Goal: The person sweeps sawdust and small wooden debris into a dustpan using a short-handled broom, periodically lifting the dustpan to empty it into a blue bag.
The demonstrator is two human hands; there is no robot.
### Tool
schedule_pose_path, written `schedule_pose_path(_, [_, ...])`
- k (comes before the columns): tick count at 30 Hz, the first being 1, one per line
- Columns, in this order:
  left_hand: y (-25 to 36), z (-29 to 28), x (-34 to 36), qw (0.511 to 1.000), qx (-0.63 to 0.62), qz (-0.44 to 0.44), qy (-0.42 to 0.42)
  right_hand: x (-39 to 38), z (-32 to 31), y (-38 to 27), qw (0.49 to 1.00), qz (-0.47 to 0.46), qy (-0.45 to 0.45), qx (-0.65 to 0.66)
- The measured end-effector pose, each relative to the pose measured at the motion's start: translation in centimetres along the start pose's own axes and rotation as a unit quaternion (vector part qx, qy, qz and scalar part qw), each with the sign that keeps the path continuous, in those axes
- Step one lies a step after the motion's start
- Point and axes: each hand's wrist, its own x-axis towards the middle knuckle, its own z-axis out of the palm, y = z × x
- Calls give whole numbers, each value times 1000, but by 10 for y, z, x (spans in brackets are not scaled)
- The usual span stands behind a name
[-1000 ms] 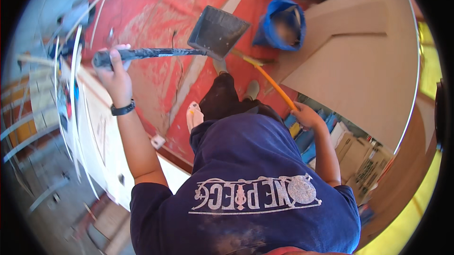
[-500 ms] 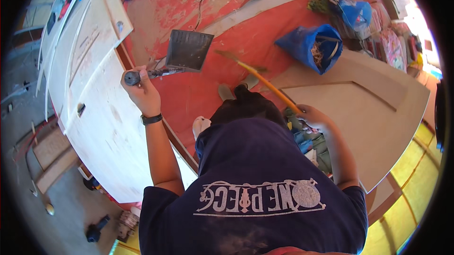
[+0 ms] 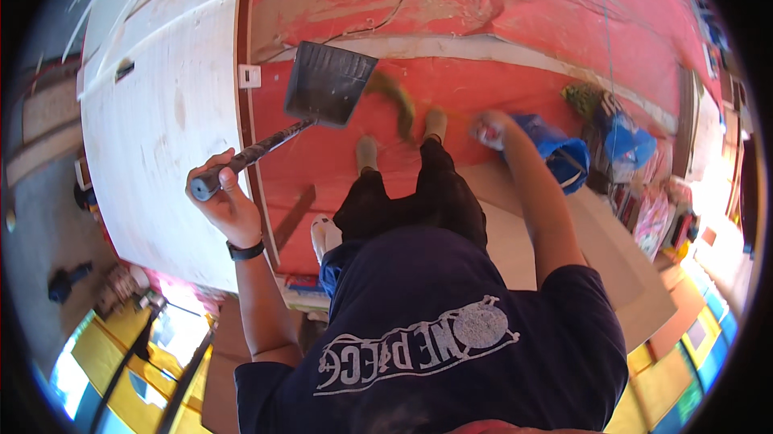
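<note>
My left hand (image 3: 228, 202) is closed round the long dark handle of a black dustpan (image 3: 326, 84), whose scoop hangs over the red floor covering (image 3: 306, 168) ahead of me. My right hand (image 3: 491, 132), blurred, grips a broom by its thin orange handle; the greenish broom head (image 3: 394, 104) is smeared by motion just right of the scoop. My feet (image 3: 400, 132) stand beyond the bottom end of the tools as seen from above, on the red covering.
A large white board (image 3: 161, 136) lies at the left. At the right are a blue bag (image 3: 568, 164), partly behind my right hand, a second bundled blue bag (image 3: 632, 140) among clutter, and a brown board (image 3: 580, 257). A black cord (image 3: 386, 13) crosses the red covering at the top.
The view has turned. My right hand has swung up and forward with the broom, whose head now blurs beside the scoop. My left hand still holds the dustpan.
</note>
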Motion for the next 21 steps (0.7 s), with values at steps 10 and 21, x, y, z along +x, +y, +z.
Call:
schedule_pose_path(10, [10, 2, -97, 982, 82, -107, 133, -75, 50, -56, 913, -193, 43, -357])
schedule_pose_path(21, [6, -9, -148, 949, 175, -182, 189, -50, 77, -4, 968, 133, -200, -73])
